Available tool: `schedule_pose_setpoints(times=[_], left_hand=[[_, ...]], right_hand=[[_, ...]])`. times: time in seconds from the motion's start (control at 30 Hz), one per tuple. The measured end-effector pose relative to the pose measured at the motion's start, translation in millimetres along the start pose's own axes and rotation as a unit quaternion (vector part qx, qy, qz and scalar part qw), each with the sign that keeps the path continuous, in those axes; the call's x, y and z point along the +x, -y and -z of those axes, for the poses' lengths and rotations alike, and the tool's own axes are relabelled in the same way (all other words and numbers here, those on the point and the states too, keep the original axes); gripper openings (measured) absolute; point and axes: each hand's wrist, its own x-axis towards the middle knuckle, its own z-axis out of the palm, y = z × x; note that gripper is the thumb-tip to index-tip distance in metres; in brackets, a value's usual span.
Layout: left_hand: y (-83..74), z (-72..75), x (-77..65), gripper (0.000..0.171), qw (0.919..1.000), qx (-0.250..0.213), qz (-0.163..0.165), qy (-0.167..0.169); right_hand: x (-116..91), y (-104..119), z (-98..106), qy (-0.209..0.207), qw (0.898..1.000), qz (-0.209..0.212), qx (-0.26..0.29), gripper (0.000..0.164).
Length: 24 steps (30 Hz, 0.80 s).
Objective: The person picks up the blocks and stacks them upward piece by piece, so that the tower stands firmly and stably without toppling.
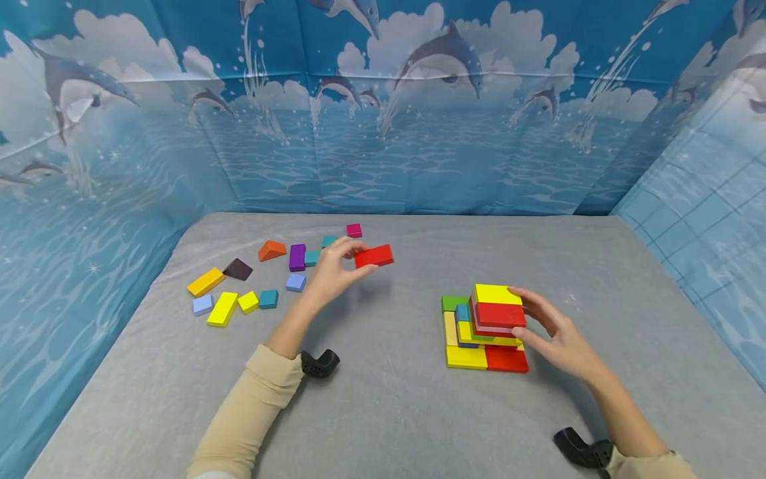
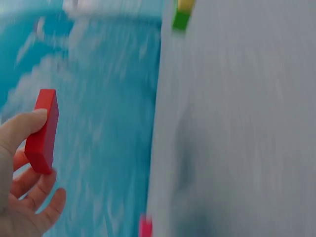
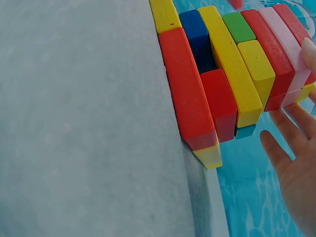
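A red rectangular block [image 1: 374, 256] is pinched between the thumb and fingers of my left hand [image 1: 332, 273], raised above the table. The left wrist view shows the thumb on one face of this red block [image 2: 43, 131], with the other fingers behind and below it. To the right stands a layered stack of coloured blocks [image 1: 467, 358]. My right hand [image 1: 559, 336] holds its upper right side, thumb at the front and fingers toward the back. In the right wrist view, red, yellow, green, blue and pink layers of the stack [image 3: 187, 89] show; part of the right hand [image 3: 301, 173] is cut off.
Loose blocks lie at the left of the grey table [image 1: 395, 412], among them a yellow block [image 1: 223, 309], an orange triangular block [image 1: 272, 250] and a purple block [image 1: 297, 257]. A dolphin-printed curtain [image 1: 383, 159] borders the table's back and sides.
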Motion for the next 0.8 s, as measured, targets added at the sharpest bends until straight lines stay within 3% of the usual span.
schedule_pose_setpoints(times=[0.27, 0.47, 0.63, 0.8], left_hand=[[-54.9, -61.5, 16.5, 0.031, 0.9959, -0.020, -0.039, 0.079], [-85.8, -92.4, 22.3, 0.031, 0.9903, -0.029, -0.039, 0.130], [-100.3, -111.9, 24.4, 0.033, 0.9860, -0.015, -0.040, 0.161], [-104.7, -123.9, 23.6, 0.032, 0.9849, -0.002, -0.049, 0.166]], right_hand=[[0, -1, 1, 0.002, 1.000, 0.007, 0.005, 0.068], [1, -1, 2, 0.001, 1.000, -0.003, 0.007, 0.073], [0, -1, 3, 0.002, 1.000, -0.004, 0.007, 0.082], [0, -3, 3, 0.004, 1.000, 0.005, 0.007, 0.086]])
